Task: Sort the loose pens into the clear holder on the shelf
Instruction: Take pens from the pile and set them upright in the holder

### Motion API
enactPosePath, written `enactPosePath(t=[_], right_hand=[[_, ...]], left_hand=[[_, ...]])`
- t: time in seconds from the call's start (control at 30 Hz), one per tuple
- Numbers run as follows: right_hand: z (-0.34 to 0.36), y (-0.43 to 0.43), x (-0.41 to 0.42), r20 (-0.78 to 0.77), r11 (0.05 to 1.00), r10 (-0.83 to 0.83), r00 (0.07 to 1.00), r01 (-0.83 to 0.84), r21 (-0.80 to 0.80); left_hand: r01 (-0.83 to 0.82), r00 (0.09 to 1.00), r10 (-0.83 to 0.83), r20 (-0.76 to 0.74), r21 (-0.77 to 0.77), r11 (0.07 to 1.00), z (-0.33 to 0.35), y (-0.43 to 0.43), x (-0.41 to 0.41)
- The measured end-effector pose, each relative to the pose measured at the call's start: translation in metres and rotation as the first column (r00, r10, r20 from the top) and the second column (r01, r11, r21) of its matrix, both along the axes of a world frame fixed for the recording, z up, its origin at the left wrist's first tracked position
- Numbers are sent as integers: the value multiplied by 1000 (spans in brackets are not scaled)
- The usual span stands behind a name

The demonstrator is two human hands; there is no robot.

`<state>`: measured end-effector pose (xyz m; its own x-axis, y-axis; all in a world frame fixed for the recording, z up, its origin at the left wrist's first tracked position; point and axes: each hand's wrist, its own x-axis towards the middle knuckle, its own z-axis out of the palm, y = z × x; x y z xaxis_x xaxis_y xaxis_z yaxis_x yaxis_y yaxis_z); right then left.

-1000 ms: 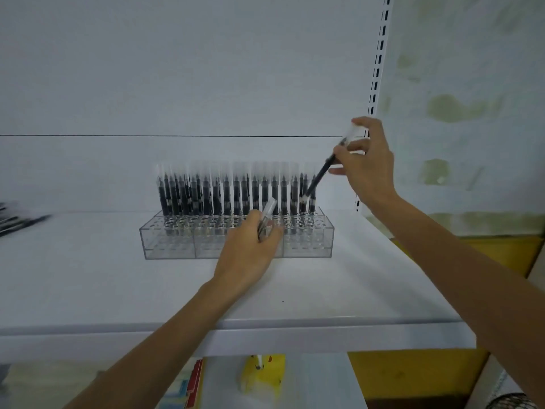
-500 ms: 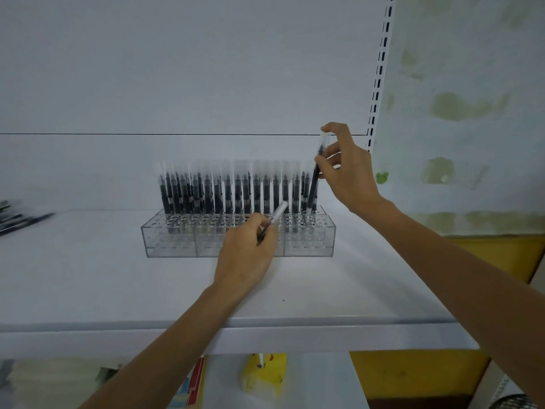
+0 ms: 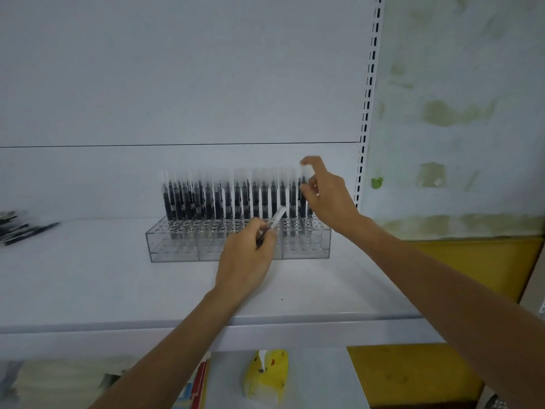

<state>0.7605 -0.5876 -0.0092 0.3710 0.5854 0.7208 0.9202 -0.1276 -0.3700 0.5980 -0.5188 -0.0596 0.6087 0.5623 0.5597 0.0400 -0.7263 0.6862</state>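
Observation:
A clear acrylic holder (image 3: 177, 249) stands on the white shelf (image 3: 88, 278), its back rows filled with several upright black pens with clear caps (image 3: 224, 199). My right hand (image 3: 327, 196) pinches the top of one pen (image 3: 303, 184) that stands upright at the right end of the back row. My left hand (image 3: 247, 261) is in front of the holder and grips another pen (image 3: 275, 219), its clear cap angled up to the right.
Several loose black pens (image 3: 26, 230) lie at the shelf's far left. A slotted upright (image 3: 367, 113) runs down the right of the back panel. Below the shelf sit a yellow package (image 3: 265, 376) and stacked items (image 3: 59, 382).
My right hand swung its pen from a slant to upright and lowered it into the right end of the row. My left hand stayed in front of the holder with its pen.

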Motion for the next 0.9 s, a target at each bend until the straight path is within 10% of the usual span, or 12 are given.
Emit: enactPosePath(t=[0.2,0.47,0.7,0.9], right_hand=[[-1,-13,-10,12,995,-89,996,90,-41],[13,-28,-49,-441,950,308,843,-301,88],[34,-39,-15,-431,852,297,852,-32,523],[27,-28,6,-140,848,40,989,40,528]], left_hand=[[28,999,-24,45,-100,995,9,4,-4],[115,988,-107,109,-69,991,27,-25,10],[288,830,-46,-556,357,888,-7,-8,-11],[279,829,-43,-557,346,896,-8,-4,-8]])
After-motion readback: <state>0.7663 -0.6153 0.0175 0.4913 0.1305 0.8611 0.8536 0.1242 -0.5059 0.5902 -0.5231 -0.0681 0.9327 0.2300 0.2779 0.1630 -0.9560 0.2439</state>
